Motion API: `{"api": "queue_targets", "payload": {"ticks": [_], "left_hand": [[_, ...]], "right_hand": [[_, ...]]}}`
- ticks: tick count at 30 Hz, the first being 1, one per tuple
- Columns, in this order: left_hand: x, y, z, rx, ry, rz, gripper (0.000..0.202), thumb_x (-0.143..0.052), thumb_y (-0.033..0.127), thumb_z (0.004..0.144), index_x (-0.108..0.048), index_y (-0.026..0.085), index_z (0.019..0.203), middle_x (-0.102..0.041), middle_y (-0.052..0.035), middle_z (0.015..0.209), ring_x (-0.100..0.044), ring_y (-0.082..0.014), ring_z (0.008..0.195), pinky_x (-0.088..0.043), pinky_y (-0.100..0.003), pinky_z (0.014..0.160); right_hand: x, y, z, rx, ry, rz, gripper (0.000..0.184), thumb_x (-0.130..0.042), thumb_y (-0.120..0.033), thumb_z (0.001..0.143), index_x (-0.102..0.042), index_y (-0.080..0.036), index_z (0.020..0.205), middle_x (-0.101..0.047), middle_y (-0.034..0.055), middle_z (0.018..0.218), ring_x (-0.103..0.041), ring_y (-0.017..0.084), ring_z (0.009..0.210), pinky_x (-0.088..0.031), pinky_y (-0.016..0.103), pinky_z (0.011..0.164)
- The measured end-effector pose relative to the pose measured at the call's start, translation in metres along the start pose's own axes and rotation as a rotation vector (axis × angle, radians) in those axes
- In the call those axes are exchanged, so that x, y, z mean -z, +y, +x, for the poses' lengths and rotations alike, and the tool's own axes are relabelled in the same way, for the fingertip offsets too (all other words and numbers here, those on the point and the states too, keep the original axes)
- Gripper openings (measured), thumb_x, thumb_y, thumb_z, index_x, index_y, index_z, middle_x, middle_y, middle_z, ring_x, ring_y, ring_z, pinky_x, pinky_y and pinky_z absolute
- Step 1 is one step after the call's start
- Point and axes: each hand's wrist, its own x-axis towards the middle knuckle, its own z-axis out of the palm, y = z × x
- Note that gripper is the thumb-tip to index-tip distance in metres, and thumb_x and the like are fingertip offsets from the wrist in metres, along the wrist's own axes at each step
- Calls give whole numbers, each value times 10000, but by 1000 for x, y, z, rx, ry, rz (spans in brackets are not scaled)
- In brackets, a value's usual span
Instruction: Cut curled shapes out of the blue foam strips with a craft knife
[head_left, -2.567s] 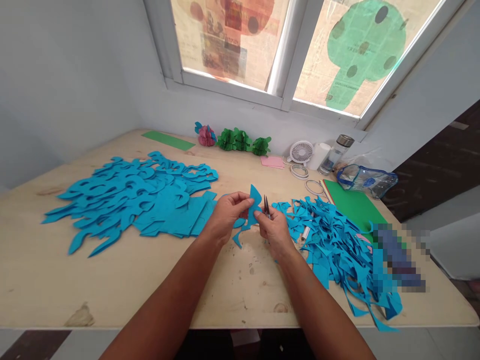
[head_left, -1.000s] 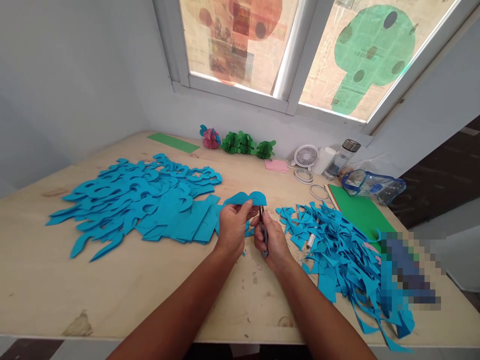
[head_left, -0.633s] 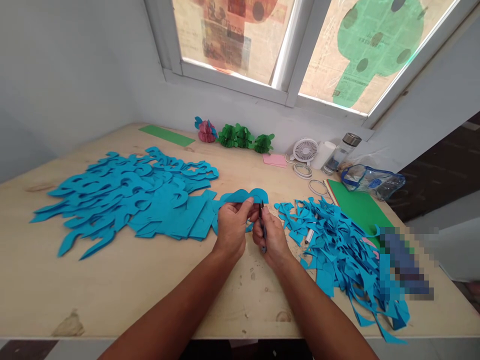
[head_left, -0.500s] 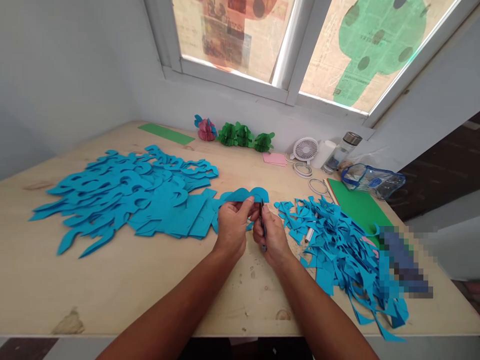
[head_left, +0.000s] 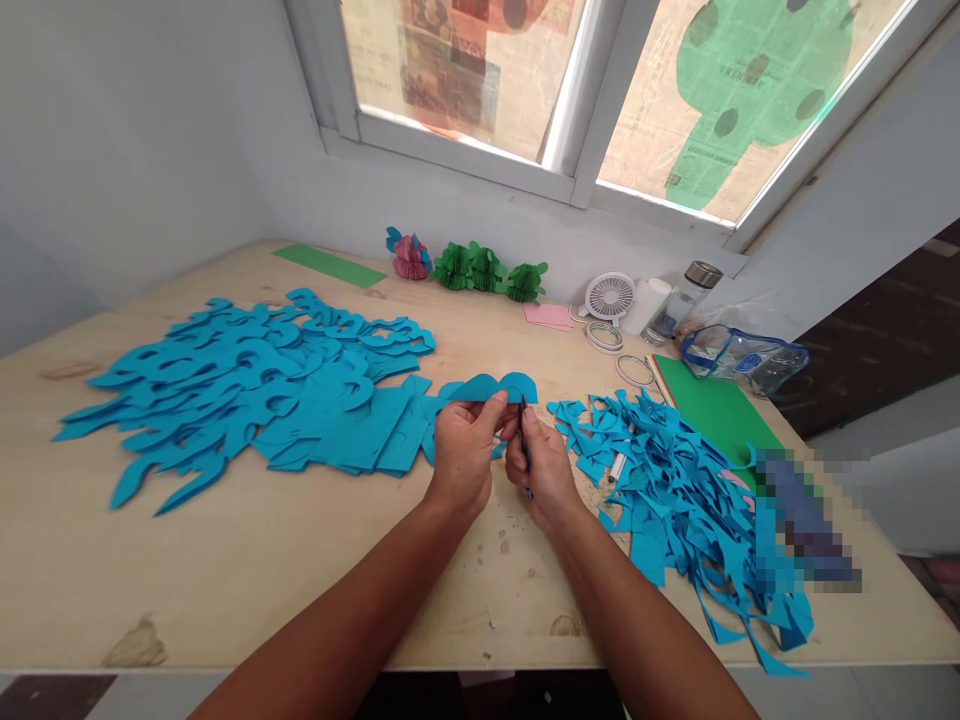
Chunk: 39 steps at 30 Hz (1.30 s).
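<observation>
Pinched between the thumb and fingers of my left hand (head_left: 465, 450) is a folded blue paper piece (head_left: 480, 386) with rounded, scalloped upper edges. My right hand (head_left: 547, 465) is closed around a slim black tool (head_left: 524, 445) held upright, its tip against the right end of that paper. Fingers cover much of the tool, so its exact kind is unclear. Left of my hands lies a broad pile of curvy blue paper cutouts (head_left: 217, 370), with flat folded blue sheets (head_left: 352, 435) beside it. Many blue scraps (head_left: 675, 500) are heaped to the right.
A white marker (head_left: 617, 466) lies among the scraps. Green sheets (head_left: 712, 405), a clear pouch (head_left: 750, 360), a glass bottle (head_left: 679, 305), tape rolls (head_left: 604, 337) and a small white fan (head_left: 609, 297) stand at the back right. Green paper ornaments (head_left: 480, 267) line the wall.
The view has shifted very slightly. Both hands keep their hold on the paper and the tool, with the tool's lower end tilted a little differently.
</observation>
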Motion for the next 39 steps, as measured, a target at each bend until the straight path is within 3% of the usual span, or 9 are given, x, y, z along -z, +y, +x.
{"api": "queue_targets", "payload": {"ticks": [21, 39], "left_hand": [[-1, 0, 0, 31, 0, -90, 240, -726, 229, 599, -517, 140, 520, -511, 41, 514, -452, -72, 496, -400, -203, 506], [2, 2, 3, 64, -50, -11, 165, -693, 221, 602, -596, 136, 500, -561, 20, 461, -518, -97, 470, -453, -231, 544]], "right_hand": [[0, -1, -1, 17, 23, -7, 454, -576, -601, 750, -544, -162, 641, -322, -105, 359, -193, 34, 317, -108, 203, 339], [3, -4, 0, 4, 27, -59, 474, -561, -632, 731, -533, -170, 629, -313, -107, 339, -203, 42, 305, -113, 209, 338]]}}
